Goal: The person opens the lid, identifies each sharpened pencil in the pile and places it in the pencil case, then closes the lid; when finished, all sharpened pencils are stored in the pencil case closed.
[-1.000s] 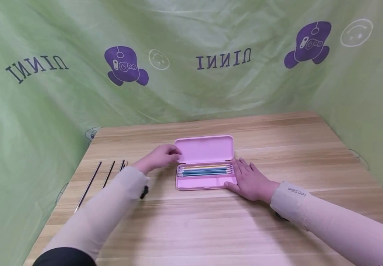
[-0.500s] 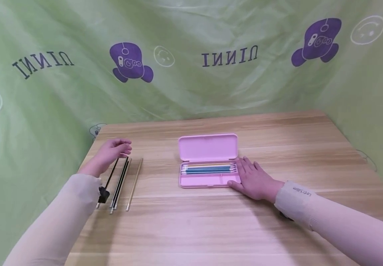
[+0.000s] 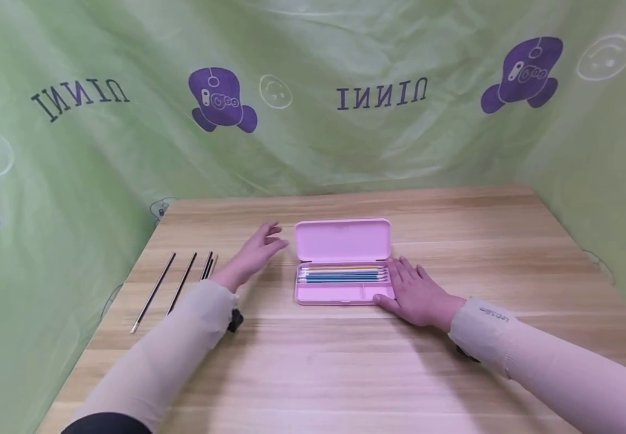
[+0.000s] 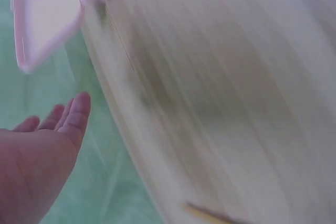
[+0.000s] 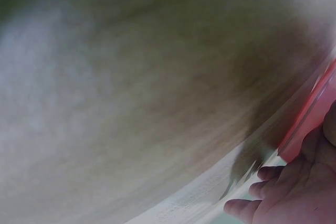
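An open pink pencil case [image 3: 335, 298] lies mid-table, its lid [image 3: 342, 240] folded back and several coloured pencils [image 3: 340, 275] lined up in its tray. My left hand [image 3: 259, 248] hovers just left of the lid with straight fingers and holds nothing. In the blurred left wrist view its palm [image 4: 47, 145] shows empty below the lid [image 4: 44, 14]. My right hand [image 3: 413, 290] rests flat on the table against the case's right end. The right wrist view shows its fingers [image 5: 262, 174] beside the case edge [image 5: 310, 119].
Several thin dark pencils [image 3: 152, 293] lie in a row on the wooden table [image 3: 454, 229] at the left, the nearest ones [image 3: 207, 265] partly behind my left forearm. Green printed cloth [image 3: 313, 120] walls in the back and both sides.
My left hand went from the lid out to the loose pencils at the left, then swung back right toward the case, empty. The right hand stayed put.
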The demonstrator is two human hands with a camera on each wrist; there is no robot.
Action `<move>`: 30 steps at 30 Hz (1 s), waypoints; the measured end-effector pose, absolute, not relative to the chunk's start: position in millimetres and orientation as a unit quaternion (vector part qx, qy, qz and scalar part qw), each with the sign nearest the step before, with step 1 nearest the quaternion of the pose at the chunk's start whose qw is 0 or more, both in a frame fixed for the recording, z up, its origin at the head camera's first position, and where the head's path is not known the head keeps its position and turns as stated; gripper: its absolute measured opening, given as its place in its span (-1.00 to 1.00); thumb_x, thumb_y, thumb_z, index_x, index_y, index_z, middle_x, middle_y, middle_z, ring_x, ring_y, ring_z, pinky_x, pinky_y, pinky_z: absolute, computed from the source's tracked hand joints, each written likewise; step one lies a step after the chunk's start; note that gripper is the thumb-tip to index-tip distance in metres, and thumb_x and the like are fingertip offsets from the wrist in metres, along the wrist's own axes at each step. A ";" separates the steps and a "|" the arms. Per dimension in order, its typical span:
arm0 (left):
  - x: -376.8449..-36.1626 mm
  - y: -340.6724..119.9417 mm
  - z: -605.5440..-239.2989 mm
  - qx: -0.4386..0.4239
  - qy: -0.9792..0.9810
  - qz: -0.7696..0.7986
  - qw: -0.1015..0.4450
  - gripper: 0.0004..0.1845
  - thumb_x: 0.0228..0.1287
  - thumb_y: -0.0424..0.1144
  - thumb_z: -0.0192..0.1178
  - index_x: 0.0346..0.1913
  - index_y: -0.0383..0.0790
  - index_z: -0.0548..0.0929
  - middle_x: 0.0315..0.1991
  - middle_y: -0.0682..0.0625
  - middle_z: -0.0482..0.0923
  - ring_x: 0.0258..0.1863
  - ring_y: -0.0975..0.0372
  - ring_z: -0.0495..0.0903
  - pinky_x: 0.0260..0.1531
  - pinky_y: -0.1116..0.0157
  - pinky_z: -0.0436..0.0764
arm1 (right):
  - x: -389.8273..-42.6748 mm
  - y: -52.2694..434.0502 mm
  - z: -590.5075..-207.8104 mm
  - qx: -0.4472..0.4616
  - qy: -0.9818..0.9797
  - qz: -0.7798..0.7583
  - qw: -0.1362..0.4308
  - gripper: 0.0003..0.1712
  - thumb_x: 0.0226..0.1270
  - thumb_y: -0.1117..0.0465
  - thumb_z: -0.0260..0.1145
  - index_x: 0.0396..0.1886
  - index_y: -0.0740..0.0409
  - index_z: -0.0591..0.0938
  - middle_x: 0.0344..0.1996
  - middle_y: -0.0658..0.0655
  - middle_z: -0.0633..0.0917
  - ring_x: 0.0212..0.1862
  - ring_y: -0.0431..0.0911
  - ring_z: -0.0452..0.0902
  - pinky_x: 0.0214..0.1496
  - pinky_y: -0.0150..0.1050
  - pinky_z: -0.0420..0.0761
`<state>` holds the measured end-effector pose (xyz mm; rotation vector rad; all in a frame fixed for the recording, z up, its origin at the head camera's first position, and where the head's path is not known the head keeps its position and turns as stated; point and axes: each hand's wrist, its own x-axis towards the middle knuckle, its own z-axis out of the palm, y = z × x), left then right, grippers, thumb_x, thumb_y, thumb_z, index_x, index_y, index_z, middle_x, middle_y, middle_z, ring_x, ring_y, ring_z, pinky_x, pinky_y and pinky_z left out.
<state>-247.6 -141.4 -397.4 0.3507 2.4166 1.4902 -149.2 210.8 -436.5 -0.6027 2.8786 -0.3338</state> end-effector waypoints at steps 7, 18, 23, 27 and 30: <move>-247.2 -109.6 -395.2 0.167 0.849 0.488 0.110 -0.29 0.52 -0.20 0.16 0.58 -0.35 0.18 0.42 -0.32 0.35 0.39 -0.15 0.37 0.34 -0.06 0.44 | -149.7 210.8 -440.3 -0.200 0.970 -0.113 0.085 0.05 0.60 -0.28 0.02 0.54 0.59 0.04 0.53 0.55 0.11 0.55 0.43 -0.06 0.49 0.43 0.03; -221.7 -108.2 -397.2 0.274 0.874 0.400 0.019 -0.74 0.53 -0.30 0.18 0.09 -0.43 0.68 0.05 -0.24 0.64 0.07 -0.03 0.62 0.08 0.13 0.68 | -153.9 221.3 -434.0 -0.203 0.955 -0.197 0.087 0.07 0.60 -0.27 0.04 0.50 0.66 0.07 0.46 0.67 0.14 0.50 0.51 0.01 0.48 0.41 0.06; -217.5 -112.5 -399.3 0.291 0.869 0.398 0.036 -0.80 0.42 -0.31 0.31 -0.04 -0.39 0.72 -0.04 -0.16 0.67 0.01 0.01 0.64 0.07 0.14 0.68 | -161.6 226.2 -419.6 -0.155 0.921 -0.353 0.063 -0.09 0.65 -0.05 0.08 0.48 0.70 0.06 0.30 0.65 0.39 0.32 0.47 0.37 0.39 0.31 0.35; -214.1 -114.0 -401.6 0.317 0.882 0.343 0.064 -0.80 0.26 -0.30 0.44 -0.11 -0.30 0.74 -0.10 -0.06 0.66 -0.03 0.07 0.63 0.11 0.08 0.63 | -165.5 227.8 -416.5 -0.155 0.912 -0.378 0.032 -0.28 0.60 0.06 0.20 0.45 0.54 0.31 0.17 0.49 0.53 0.12 0.32 0.57 0.22 0.22 0.56; -211.8 -110.9 -405.2 0.343 0.893 0.281 0.083 -0.74 0.22 -0.27 0.47 -0.06 -0.27 0.75 -0.04 -0.06 0.65 0.00 0.06 0.59 0.14 0.06 0.57 | -165.1 228.2 -419.9 -0.185 0.927 -0.326 0.017 -0.43 0.51 0.06 0.33 0.30 0.40 0.55 0.16 0.40 0.55 0.10 0.26 0.58 0.22 0.21 0.57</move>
